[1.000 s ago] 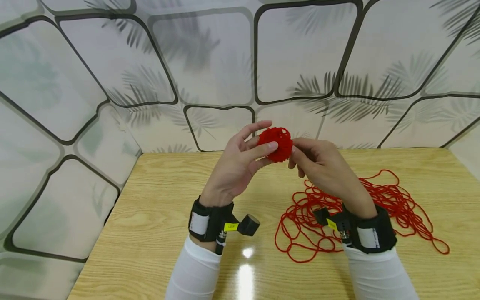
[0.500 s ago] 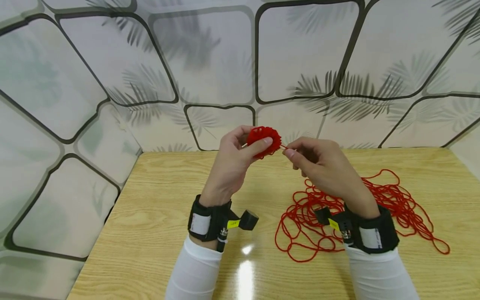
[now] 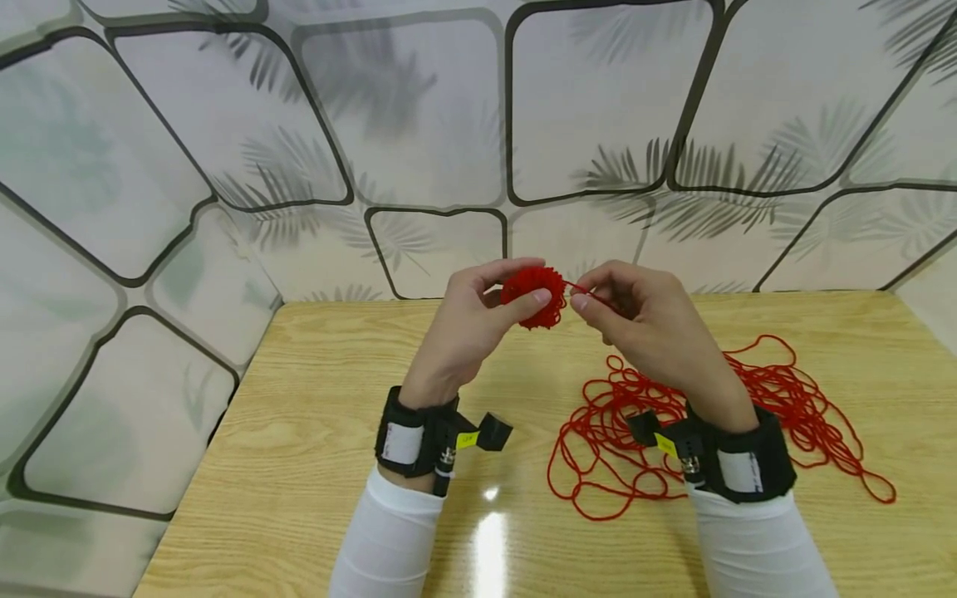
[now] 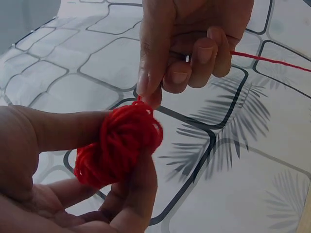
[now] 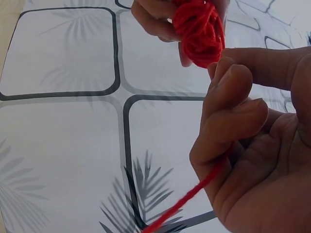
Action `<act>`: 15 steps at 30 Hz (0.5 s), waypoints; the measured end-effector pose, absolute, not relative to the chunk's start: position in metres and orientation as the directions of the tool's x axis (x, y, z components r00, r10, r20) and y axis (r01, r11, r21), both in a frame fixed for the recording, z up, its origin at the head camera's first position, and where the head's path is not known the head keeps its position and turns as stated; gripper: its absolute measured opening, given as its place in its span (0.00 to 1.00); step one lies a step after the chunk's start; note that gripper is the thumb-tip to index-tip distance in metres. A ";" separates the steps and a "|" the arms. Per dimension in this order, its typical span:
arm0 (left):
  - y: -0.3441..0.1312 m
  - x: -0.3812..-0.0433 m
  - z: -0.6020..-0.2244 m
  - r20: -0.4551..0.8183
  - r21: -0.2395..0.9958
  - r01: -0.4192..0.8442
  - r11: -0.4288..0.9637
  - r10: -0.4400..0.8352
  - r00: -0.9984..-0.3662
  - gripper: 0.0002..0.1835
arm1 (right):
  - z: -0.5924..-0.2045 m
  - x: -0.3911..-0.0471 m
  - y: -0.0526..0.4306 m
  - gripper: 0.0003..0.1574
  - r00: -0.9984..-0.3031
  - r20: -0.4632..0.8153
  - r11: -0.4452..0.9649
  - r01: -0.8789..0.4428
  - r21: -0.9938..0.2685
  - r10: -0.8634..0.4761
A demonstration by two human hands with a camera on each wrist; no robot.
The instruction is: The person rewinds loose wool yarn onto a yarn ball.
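Note:
A small wound ball of red yarn (image 3: 532, 291) is held up above the far part of the table by my left hand (image 3: 478, 320), thumb on the near side and fingers behind. In the left wrist view the ball (image 4: 119, 145) looks lumpy, with loose loops at its edge. Just right of it, my right hand (image 3: 639, 311) pinches the strand between thumb and forefinger. In the right wrist view the yarn strand (image 5: 187, 196) passes through the curled fingers and trails down. A short length of strand joins the ball to the right fingertips.
A loose tangle of red yarn (image 3: 606, 465) spreads over the right side of the wooden table (image 3: 299, 465), partly under the right forearm. Behind the table stands a wall (image 3: 426, 124) with a stone-and-leaf pattern. Both wrists wear black straps with small cameras.
The ball has turned in my left hand and shifted slightly left overall. My right hand has drawn a little away from it, and the strand between them now shows.

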State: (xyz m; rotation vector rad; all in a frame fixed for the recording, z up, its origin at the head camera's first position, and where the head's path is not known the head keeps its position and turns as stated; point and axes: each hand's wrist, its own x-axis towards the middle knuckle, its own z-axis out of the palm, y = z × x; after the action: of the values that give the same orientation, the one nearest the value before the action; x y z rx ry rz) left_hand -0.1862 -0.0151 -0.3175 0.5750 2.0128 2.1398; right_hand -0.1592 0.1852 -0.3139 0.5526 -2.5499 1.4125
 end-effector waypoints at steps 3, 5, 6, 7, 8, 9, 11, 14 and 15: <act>-0.014 -0.187 -0.319 0.146 0.989 0.136 -0.055 0.407 -0.902 0.16 | -0.314 -0.159 0.185 0.14 -0.919 0.323 0.479 -0.394 -0.784 -0.227; -0.013 -0.187 -0.320 0.140 0.990 0.139 -0.032 0.412 -0.901 0.14 | -0.314 -0.159 0.184 0.13 -0.920 0.323 0.478 -0.392 -0.786 -0.224; -0.013 -0.187 -0.320 0.143 0.989 0.149 -0.017 0.409 -0.901 0.14 | -0.314 -0.159 0.184 0.13 -0.919 0.323 0.479 -0.393 -0.785 -0.224; -0.012 -0.187 -0.321 0.147 0.987 0.161 0.001 0.402 -0.904 0.13 | -0.314 -0.159 0.184 0.13 -0.919 0.323 0.479 -0.393 -0.785 -0.224; -0.012 -0.187 -0.322 0.155 0.984 0.176 0.018 0.391 -0.907 0.13 | -0.314 -0.159 0.183 0.13 -0.919 0.324 0.481 -0.394 -0.784 -0.225; -0.011 -0.187 -0.322 0.163 0.981 0.190 0.034 0.378 -0.911 0.13 | -0.314 -0.159 0.183 0.13 -0.919 0.324 0.480 -0.394 -0.784 -0.226; -0.010 -0.187 -0.324 0.183 0.974 0.218 0.063 0.349 -0.919 0.13 | -0.315 -0.159 0.183 0.13 -0.918 0.324 0.483 -0.395 -0.782 -0.227; -0.009 -0.187 -0.326 0.207 0.968 0.240 0.067 0.323 -0.924 0.14 | -0.315 -0.159 0.182 0.14 -0.918 0.322 0.484 -0.396 -0.780 -0.231; -0.008 -0.188 -0.327 0.212 0.968 0.242 0.058 0.321 -0.923 0.15 | -0.316 -0.159 0.182 0.14 -0.918 0.321 0.485 -0.395 -0.780 -0.232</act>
State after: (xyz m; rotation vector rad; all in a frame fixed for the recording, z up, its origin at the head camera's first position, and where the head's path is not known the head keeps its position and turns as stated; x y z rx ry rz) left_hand -0.1879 -0.0082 -0.3265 0.5973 2.2413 2.0298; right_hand -0.1590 0.1823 -0.3155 0.5444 -2.5549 1.4111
